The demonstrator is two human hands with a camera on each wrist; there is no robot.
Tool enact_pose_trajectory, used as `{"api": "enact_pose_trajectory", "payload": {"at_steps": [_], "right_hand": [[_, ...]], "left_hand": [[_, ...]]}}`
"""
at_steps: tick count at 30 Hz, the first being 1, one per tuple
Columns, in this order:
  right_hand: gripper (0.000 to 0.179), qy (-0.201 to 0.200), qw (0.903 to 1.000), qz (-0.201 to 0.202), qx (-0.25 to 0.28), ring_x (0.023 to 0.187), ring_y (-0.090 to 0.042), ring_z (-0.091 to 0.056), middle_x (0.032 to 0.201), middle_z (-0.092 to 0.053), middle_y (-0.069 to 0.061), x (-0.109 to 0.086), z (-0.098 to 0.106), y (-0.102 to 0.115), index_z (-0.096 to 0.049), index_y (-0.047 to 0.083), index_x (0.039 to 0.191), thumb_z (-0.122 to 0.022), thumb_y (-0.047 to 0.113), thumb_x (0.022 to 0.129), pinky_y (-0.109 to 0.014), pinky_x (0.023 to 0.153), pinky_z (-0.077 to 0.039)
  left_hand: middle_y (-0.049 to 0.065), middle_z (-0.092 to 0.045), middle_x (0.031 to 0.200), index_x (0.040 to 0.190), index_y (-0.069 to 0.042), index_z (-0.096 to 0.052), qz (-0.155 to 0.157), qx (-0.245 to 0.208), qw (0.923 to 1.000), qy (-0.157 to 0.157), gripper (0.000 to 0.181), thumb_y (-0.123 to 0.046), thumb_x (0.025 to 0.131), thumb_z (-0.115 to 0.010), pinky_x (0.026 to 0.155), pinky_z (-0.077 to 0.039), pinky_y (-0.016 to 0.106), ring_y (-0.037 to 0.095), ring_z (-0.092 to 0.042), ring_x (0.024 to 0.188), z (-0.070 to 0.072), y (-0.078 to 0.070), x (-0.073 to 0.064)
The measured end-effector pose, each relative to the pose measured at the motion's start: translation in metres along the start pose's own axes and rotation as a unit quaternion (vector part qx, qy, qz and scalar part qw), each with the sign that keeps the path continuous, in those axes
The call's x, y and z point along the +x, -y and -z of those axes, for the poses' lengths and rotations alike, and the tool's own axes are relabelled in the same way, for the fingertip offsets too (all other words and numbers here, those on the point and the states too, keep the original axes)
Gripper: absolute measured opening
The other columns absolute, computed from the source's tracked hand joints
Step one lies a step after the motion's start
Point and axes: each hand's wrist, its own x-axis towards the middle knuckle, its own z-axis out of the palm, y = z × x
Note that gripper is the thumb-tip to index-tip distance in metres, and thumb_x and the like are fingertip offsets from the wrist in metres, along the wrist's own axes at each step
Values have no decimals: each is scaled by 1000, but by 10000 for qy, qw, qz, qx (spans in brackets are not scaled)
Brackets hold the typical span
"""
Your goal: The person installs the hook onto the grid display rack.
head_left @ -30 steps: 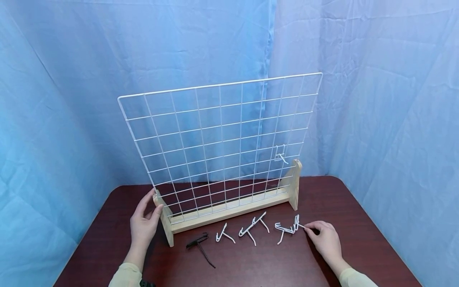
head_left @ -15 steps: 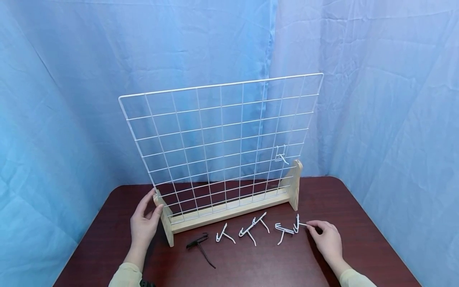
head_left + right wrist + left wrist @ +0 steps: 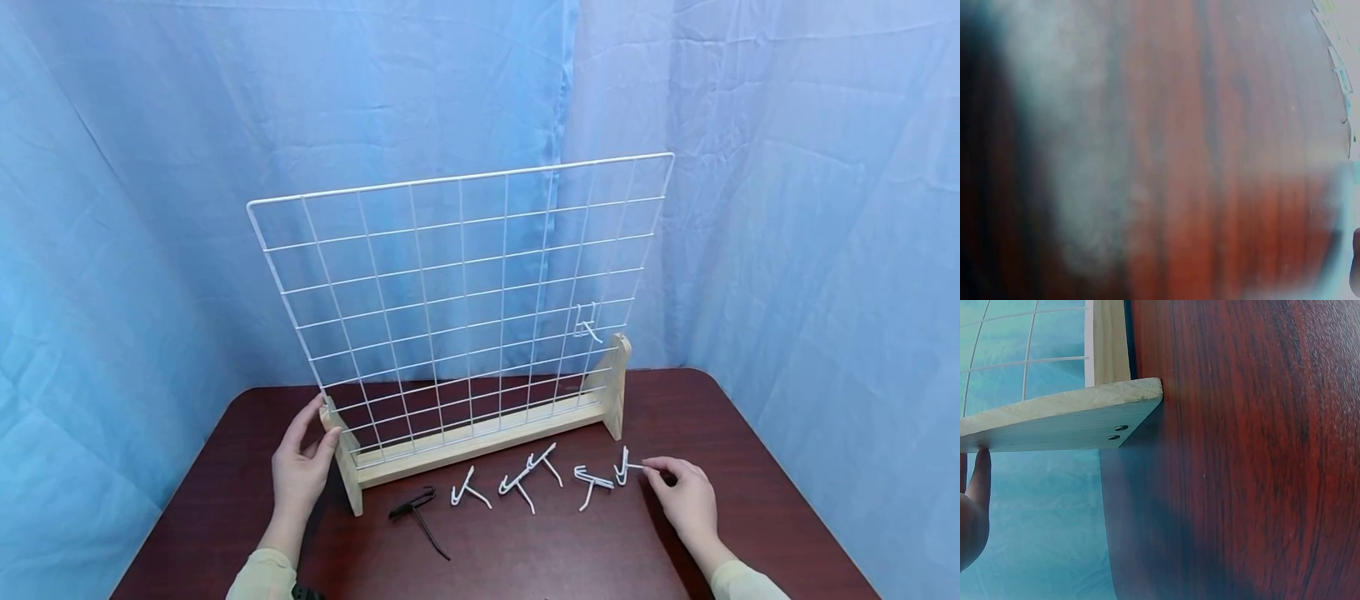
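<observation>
A white wire grid panel [image 3: 461, 178] stands in a pale wooden stand [image 3: 480, 447]. My left hand [image 3: 300, 477] grips the stand's left end piece, thumb in front and fingers behind; the left wrist view shows part of that hand [image 3: 974, 525] against the wood. Between thumb and fingertips, my right hand [image 3: 690, 504] pinches the prong of a white wire hook [image 3: 622, 471] at the right end of the row. Just left of it lies another white hook [image 3: 594, 479]. Only a fingertip [image 3: 1356, 265] shows in the right wrist view, which is mostly blurred.
One white hook [image 3: 588, 325] hangs on the grid's lower right. More white hooks [image 3: 517, 483] lie in front of the stand, with a black hook [image 3: 417, 507] at their left. The dark red table [image 3: 570, 558] has blue curtains [image 3: 450, 83] around it.
My right hand has drawn the pinched hook slightly to the right, opening a small gap from the neighbouring hook. The left hand keeps its hold on the stand.
</observation>
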Motion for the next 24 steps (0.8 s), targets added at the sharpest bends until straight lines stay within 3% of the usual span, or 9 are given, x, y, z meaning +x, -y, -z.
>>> {"api": "enact_pose_trajectory", "payload": {"at_steps": [16,24], "right_hand": [[13,-266,9981,494,272,92,-31,-60,87,-73,-7,1,-1,0,-78,10,87,-81,1,77,-36,81,-39],[12,-211,9984,472,238,93,-28,-60,87,-73,-5,1,-2,1,-79,11,87,-81,4,79,-33,80,-39]], "left_hand": [[27,-57,131,134,6,-56,-14,34,10000,-15,55,17,81,-70,81,-44,6,-10,-50,110,-1,1,0],[26,-57,131,134,5,-56,7,50,10000,-2,55,17,82,-70,81,-44,6,-11,-49,110,0,0,0]]}}
